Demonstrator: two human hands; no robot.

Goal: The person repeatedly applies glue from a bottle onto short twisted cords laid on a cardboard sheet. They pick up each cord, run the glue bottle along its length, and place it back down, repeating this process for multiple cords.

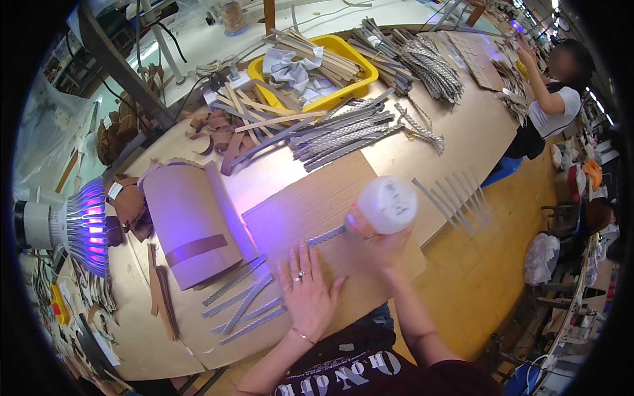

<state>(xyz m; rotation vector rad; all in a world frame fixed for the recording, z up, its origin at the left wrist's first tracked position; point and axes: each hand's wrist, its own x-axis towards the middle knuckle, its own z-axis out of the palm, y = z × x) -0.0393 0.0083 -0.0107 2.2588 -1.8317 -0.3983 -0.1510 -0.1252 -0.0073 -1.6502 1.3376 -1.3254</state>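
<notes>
My left hand [308, 290] lies flat on a sheet of brown cardboard [323, 191], fingers spread. Its fingertips rest by the near end of a grey braided strip [328, 235], seemingly touching it. In my right hand [386, 252] is a white plastic bottle [396, 204], tipped over with its base up and its narrow end near the strip's far end. That hand is slightly blurred, and the bottle hides part of its grip. Several more grey strips [244, 305] lie left of my left hand. Another row of thin strips [456, 204] sticks out over the table's right edge.
A curved cardboard piece [191, 218] and a glowing purple lamp [86, 224] stand at left. Farther back are a yellow basket [366, 74] of strips, brown scraps [214, 132] and braided bundles [343, 138]. A co-worker [555, 99] is at the far right.
</notes>
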